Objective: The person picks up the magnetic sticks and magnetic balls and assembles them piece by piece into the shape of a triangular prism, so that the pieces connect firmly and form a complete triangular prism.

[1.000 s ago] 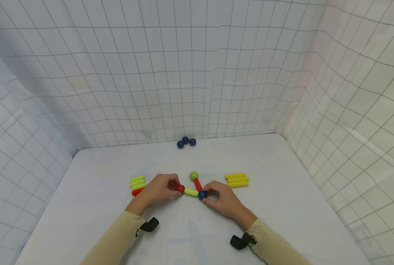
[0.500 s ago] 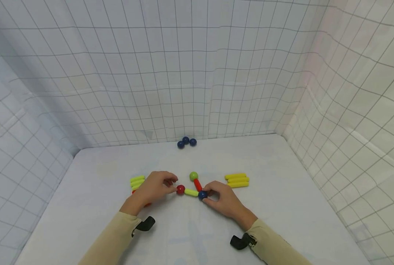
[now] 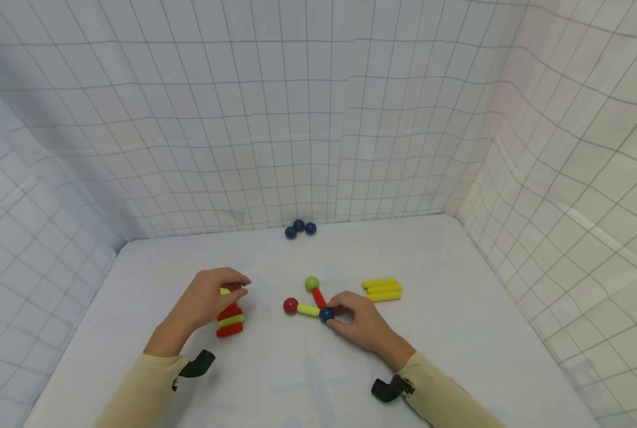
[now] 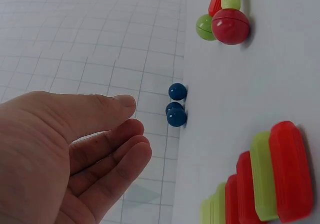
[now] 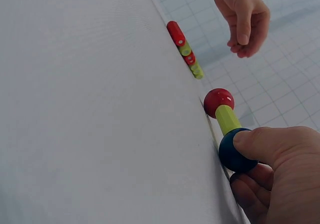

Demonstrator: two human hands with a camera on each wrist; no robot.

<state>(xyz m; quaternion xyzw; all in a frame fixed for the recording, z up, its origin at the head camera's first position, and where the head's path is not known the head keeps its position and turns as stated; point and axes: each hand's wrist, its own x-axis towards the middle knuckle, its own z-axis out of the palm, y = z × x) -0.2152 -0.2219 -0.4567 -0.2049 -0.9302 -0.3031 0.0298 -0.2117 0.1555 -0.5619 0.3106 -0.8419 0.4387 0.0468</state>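
We saw that the left hand (image 3: 203, 297) had let go of the red ball (image 3: 290, 305) and moved away, well to the left of the navy ball (image 3: 326, 314), which we took as our landmark. Its thumb and fingers stood apart, softly bent and holding nothing, raised over a row of red and lime sticks (image 3: 229, 329). The right hand (image 3: 361, 321) pinched the navy ball between thumb and fingers, just as a second earlier.

The red ball stayed put, left of the navy ball, with a lime stick (image 3: 308, 310) spanning the two. A red stick (image 3: 319, 297) ran from the navy ball's far side to a green ball (image 3: 311, 283). We judged that the branched piece no longer needed the left hand, though we could not tell how firmly its parts were joined.

Three yellow sticks (image 3: 383, 290) lay to the right of the navy ball, and three loose blue balls (image 3: 299, 226) sat well beyond it, near the table's back edge. The white table (image 3: 297, 374) spread all around it, faintly marked; farther off, behind and on both sides, rose wrinkled white cloth (image 3: 243, 119) with dark grid lines.
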